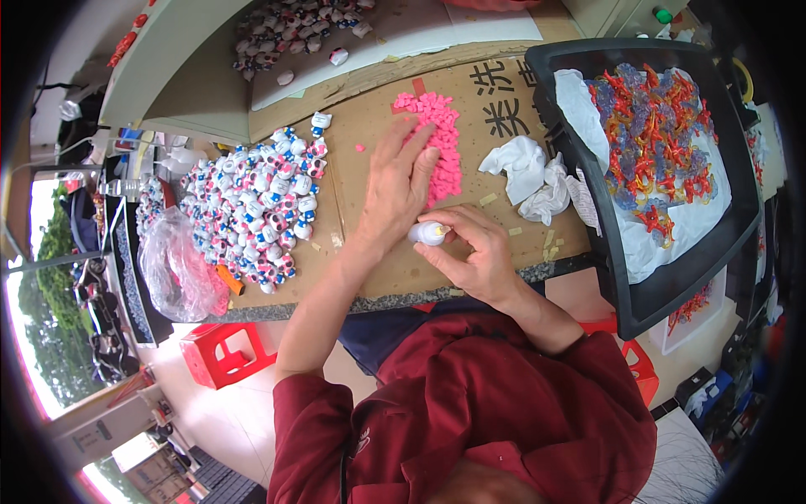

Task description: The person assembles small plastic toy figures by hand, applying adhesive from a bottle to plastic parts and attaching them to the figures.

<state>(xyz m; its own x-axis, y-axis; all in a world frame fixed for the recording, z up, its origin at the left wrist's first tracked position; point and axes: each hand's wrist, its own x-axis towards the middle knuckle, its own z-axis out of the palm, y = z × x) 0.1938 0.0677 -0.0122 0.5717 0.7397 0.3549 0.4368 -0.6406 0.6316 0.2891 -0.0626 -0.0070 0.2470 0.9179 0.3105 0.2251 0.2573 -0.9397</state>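
My left hand (398,185) lies over a strip of small bright pink pieces (437,109), its fingers stretched forward and apart. Its fingertips reach the left side of the strip. Close to that wrist, my right hand (480,250) grips a small white bottle (426,234) with a yellowish tip. The bottle is tilted, and the fingers partly cover it. To the left spreads a big heap of small white, blue and pink figurines (260,193). One stray pink piece (360,148) sits apart from the strip, left of my hand.
Crumpled white tissue (525,172) lies right of the pink pieces on the cardboard-covered table (353,218). A black tray (625,294) of red, yellow and purple figures stands at the right. A clear plastic bag (172,265) hangs by the left edge. More figurines (294,34) lie on the shelf behind.
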